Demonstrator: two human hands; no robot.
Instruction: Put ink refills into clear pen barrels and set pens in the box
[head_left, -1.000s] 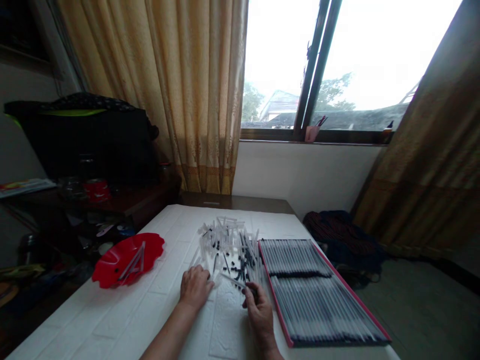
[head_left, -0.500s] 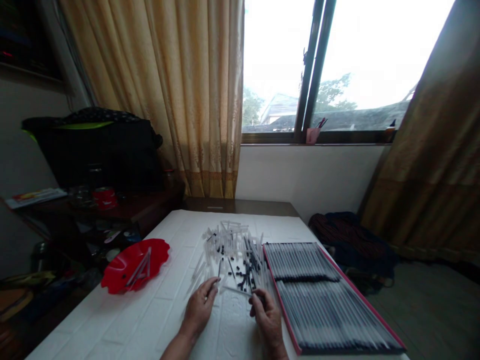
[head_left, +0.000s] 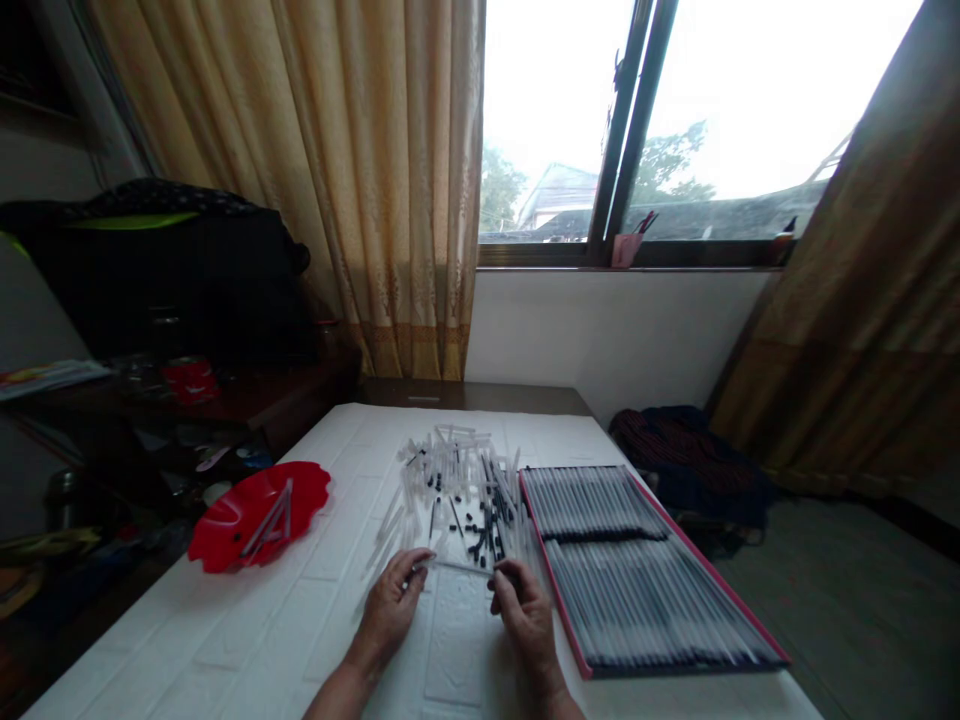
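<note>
A thin clear, pen-like tube point(head_left: 461, 568) spans the gap between my two hands. My right hand point(head_left: 525, 608) pinches its right end, where a dark bit shows at the fingertips. At its left end, the thumb and forefinger of my left hand point(head_left: 388, 605) are closed together. Just beyond my fingers lies a loose pile of clear tubes point(head_left: 457, 465), with small black caps point(head_left: 470, 530) and thin dark rods point(head_left: 457, 517) among them. To the right, a pink-edged tray point(head_left: 559, 610) holds two rows of clear tubes with dark cores and black ends.
A red wavy-rimmed bowl point(head_left: 304, 500) with a few clear tubes stands on the left of the white table point(head_left: 247, 630). Beyond the left edge is a dark cabinet with a red can point(head_left: 190, 380). Dark cloth point(head_left: 690, 455) lies past the right edge.
My left fingertips have come to the tube's left end, which was apart from them before. The tube is nearer level. The camera view has shifted slightly.
</note>
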